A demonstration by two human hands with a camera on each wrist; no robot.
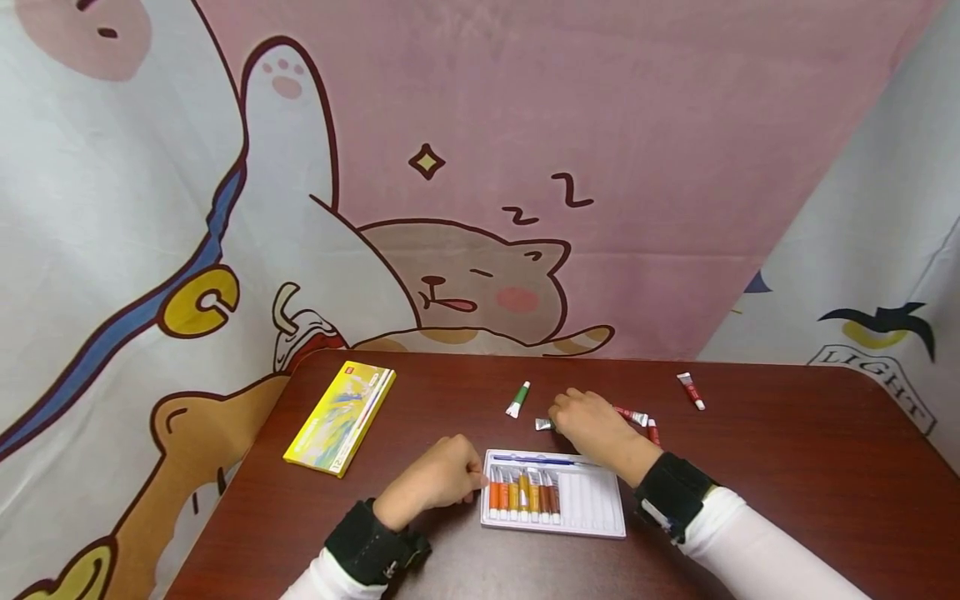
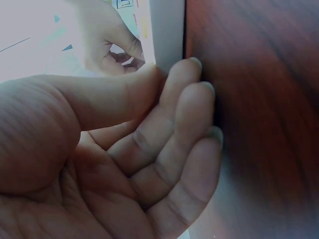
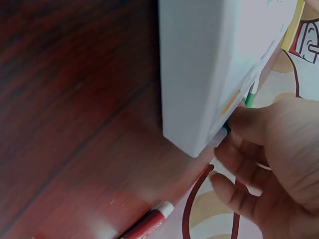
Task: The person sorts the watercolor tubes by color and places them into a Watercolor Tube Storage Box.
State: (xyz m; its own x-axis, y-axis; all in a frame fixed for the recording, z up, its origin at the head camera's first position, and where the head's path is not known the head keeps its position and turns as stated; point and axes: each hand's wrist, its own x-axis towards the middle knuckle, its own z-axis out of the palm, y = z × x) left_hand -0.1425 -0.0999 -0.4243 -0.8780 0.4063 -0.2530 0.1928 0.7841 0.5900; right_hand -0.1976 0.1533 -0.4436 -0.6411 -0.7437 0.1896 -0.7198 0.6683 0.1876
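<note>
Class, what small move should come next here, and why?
Probably the right hand should lift its paint tube toward the empty slots of the tray: the left hand grips the tray's edge, and other tubes lie side by side in it.

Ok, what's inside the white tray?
The white tray holds a row of paint tubes, orange through brown, at left, with a thin blue brush along its far side. The right hand covers the far right corner, so anything there is hidden.
</note>
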